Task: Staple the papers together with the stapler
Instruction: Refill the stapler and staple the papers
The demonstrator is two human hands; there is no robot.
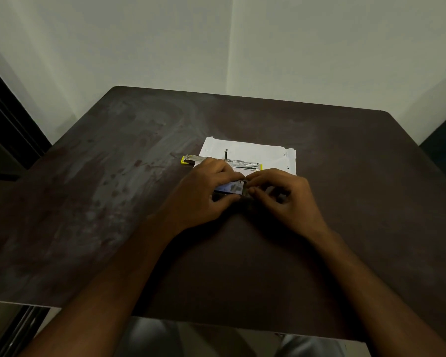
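White papers (252, 153) lie on the dark table (113, 176) past my hands. A yellow and metal stapler (245, 164), swung open flat, lies across the papers' near left part, its left end over the table. My left hand (204, 194) grips a small bluish box (231, 188), probably a staple box, just in front of the papers. My right hand (283, 199) pinches at the box's right end with thumb and fingertips. What the fingers hold inside the box is hidden.
Pale walls rise behind the table's far edge. A dark door frame (8, 119) stands at the left. The table's near edge is close to my lap (165, 338).
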